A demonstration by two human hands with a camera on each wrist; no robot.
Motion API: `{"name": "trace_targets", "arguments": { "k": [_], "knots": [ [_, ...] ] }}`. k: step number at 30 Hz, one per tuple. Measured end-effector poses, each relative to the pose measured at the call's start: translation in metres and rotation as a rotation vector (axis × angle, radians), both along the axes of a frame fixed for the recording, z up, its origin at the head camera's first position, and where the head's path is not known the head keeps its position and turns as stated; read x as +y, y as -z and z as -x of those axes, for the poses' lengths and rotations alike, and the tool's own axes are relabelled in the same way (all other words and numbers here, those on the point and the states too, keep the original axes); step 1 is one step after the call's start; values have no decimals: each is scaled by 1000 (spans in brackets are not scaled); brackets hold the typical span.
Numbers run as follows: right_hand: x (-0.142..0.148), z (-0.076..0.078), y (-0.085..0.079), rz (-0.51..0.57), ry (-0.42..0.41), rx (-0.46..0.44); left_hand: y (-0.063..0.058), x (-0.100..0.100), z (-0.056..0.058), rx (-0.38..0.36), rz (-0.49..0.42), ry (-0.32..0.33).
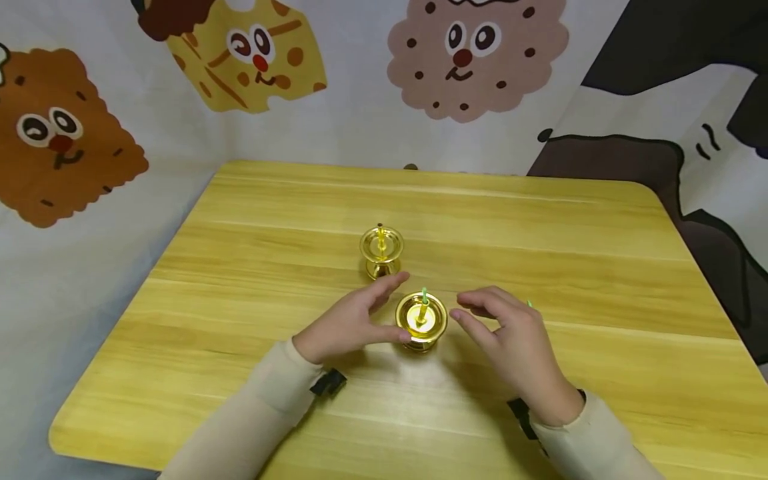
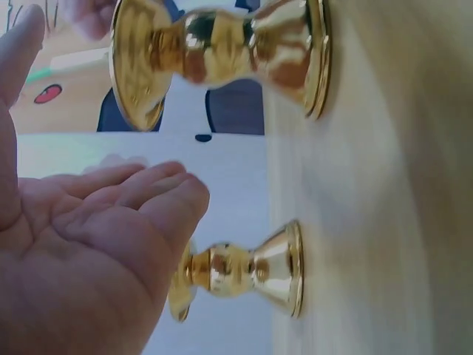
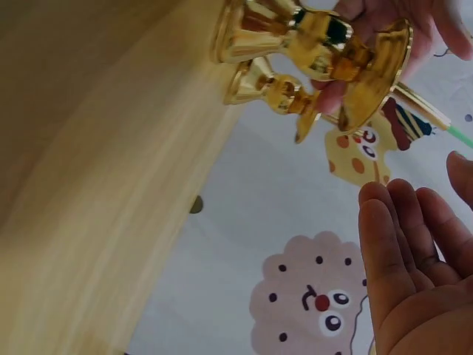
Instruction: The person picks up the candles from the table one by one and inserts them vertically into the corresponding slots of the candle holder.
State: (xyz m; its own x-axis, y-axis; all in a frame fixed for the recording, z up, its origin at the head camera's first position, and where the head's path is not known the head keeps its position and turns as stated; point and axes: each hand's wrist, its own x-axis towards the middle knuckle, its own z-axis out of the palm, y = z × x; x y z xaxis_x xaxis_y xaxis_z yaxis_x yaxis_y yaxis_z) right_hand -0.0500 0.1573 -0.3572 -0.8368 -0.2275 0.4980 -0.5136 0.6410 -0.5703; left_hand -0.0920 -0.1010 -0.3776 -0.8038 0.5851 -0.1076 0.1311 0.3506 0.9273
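Note:
Two golden goblet-shaped stands, each with a shallow dish on top, stand upright on the wooden table. The nearer stand (image 1: pixel 422 338) carries a thin gold tube with a light green tip (image 1: pixel 425 293) rising from its dish. My left hand (image 1: pixel 354 320) is at its left side, fingers extended, thumb overlapping the dish rim in the head view. On the other side, my right hand (image 1: pixel 510 330) hovers with relaxed fingers and nothing in its grasp. Behind stands the farther stand (image 1: pixel 382 268), with a gold tube and dark tip. Both stands also show side-on in the left wrist view.
The wooden table (image 1: pixel 240 267) has rounded corners. Behind it hangs a white cloth (image 1: pixel 354 133) printed with cartoon biscuits and cheese. A small green tip (image 1: pixel 529 304) peeks out from behind the right hand. Dark straps circle both wrists.

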Motion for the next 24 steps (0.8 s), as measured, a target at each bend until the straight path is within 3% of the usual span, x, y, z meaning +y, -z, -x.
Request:
{"name": "trace_targets", "arguments": {
  "k": [5, 11, 17, 24],
  "knots": [
    [8, 0, 8, -18, 18, 21, -2, -11, 7, 0, -46, -16],
    [18, -1, 15, -70, 53, 5, -13, -27, 15, 47, -148, -85],
    [25, -3, 18, -98, 80, -47, -22, -41, 22, 86, -192, -209],
    [34, -7, 18, -123, 96, -121, -18, -46, 34, 130, -217, -333]
  ]
}}
